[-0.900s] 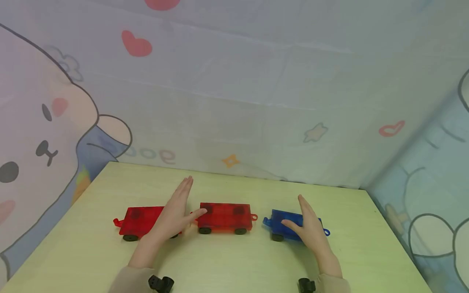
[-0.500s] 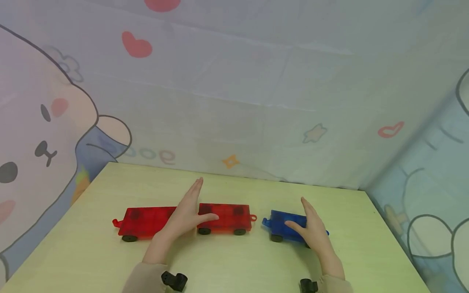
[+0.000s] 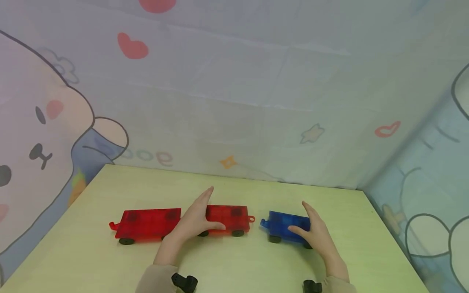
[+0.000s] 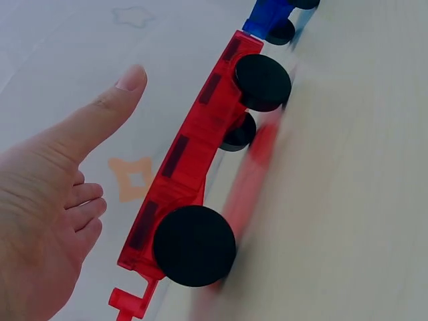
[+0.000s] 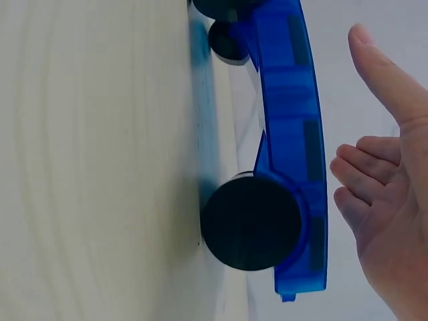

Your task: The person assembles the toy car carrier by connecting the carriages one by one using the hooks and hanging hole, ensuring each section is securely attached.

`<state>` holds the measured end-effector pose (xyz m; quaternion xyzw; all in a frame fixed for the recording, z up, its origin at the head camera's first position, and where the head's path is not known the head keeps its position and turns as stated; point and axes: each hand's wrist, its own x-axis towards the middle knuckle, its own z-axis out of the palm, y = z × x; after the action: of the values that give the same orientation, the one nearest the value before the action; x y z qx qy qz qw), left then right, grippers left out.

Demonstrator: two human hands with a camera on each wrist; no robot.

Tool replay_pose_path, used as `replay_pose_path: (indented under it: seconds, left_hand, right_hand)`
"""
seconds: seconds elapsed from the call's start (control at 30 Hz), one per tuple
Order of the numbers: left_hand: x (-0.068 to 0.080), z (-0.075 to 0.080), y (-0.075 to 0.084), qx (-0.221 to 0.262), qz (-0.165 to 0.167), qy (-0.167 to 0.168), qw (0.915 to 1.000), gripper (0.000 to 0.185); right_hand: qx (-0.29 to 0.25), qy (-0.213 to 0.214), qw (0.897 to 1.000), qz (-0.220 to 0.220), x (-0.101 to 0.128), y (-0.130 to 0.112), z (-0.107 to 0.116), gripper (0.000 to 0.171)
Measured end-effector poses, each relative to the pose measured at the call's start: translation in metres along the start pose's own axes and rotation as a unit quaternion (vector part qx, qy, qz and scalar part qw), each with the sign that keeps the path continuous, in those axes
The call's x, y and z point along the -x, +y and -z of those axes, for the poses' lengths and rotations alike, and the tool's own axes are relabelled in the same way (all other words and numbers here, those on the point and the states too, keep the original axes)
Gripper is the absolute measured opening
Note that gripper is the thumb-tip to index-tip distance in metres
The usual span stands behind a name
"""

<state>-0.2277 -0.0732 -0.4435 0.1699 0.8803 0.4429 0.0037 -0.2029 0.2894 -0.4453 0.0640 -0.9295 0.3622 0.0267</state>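
Three toy train wagons stand in a row in the head view. My left hand (image 3: 196,219) hovers over the left end of the middle red wagon (image 3: 234,217), thumb spread from the fingers. In the left wrist view a gap separates this hand (image 4: 50,200) from the see-through wagon (image 4: 177,170) with black wheels. Over the right end of the short blue wagon (image 3: 286,225) is my right hand (image 3: 320,236), covering its right coupling. The right wrist view shows the right hand (image 5: 398,194) apart from the blue wagon (image 5: 291,114), thumb raised. Both hands hold nothing.
A longer red wagon (image 3: 148,224) stands at the left, a hook on its left end. All wagons are on a pale wooden table (image 3: 249,264). Behind the table hangs a printed cloth (image 3: 253,101). Black wrist cameras (image 3: 186,283) sit at the sleeves.
My left hand has moved right, from the left wagon's right end to over the middle red wagon. The right hand has shifted slightly right and down. The wagons stay in place on the table.
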Motion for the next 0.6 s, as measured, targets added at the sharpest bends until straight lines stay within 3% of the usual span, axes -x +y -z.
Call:
replay_pose_path:
  seconds: [0.6]
  left_hand:
    - [-0.001, -0.016, -0.002, -0.073, 0.001, -0.008, 0.9973, 0.101]
  right_hand:
    - [-0.011, -0.02, 1.0, -0.004, 0.004, 0.011, 0.003, 0.088]
